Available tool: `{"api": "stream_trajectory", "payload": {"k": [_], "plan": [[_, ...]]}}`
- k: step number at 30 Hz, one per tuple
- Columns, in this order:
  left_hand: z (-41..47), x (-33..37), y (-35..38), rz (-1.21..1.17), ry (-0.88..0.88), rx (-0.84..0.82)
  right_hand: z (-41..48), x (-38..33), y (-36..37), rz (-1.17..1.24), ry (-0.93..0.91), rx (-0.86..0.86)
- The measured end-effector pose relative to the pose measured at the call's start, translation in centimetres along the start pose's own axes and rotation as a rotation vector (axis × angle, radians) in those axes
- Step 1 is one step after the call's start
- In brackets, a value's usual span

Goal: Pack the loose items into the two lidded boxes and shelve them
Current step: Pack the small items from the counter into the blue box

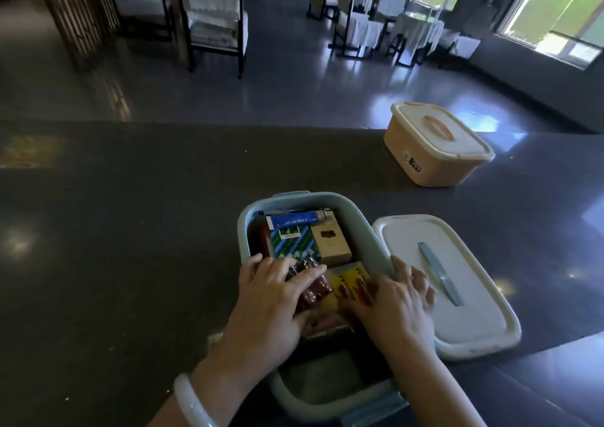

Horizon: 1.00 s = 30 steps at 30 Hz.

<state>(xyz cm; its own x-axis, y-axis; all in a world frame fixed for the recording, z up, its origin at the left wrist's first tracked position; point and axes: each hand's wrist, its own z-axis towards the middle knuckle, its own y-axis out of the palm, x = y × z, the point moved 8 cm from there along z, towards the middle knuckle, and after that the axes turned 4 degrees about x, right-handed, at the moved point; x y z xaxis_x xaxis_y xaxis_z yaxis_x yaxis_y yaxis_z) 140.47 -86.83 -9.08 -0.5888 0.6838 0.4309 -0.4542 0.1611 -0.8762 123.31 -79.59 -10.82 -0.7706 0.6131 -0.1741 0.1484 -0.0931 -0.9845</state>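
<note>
Counter (130,230): blue box (356,217), lid (474,315), beige box (434,152).

Open box (356,220): pale blue-grey.
Its lid (464,312): white, cream at the rim, with a dusty-blue handle (439,273).
Closed box (434,165): peach-beige body with dark lettering, cream lid, orange-tan handle.
Packet (291,240): blue top panel, then diagonal green, blue and white stripes.
Carton (331,243): tan with a dark brown patch.
Flat packet (351,281): yellow with red markings.
Wrapped packet (313,292): dark red-brown.
Bangle (192,403): milky white.
Tabletop (130,230): dark grey, finely speckled, glossy.
</note>
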Motion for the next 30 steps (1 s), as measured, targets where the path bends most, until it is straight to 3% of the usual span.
{"api": "stream_trajectory", "payload": {"k": [4,30], "plan": [[0.1,-0.1,0.2,-0.01,-0.005,-0.006,-0.2,0.6,0.0,0.008,-0.016,-0.048],[0.4,0.4,0.5,0.016,0.029,-0.056,0.6,0.3,-0.2,-0.054,-0.055,0.039]]}}
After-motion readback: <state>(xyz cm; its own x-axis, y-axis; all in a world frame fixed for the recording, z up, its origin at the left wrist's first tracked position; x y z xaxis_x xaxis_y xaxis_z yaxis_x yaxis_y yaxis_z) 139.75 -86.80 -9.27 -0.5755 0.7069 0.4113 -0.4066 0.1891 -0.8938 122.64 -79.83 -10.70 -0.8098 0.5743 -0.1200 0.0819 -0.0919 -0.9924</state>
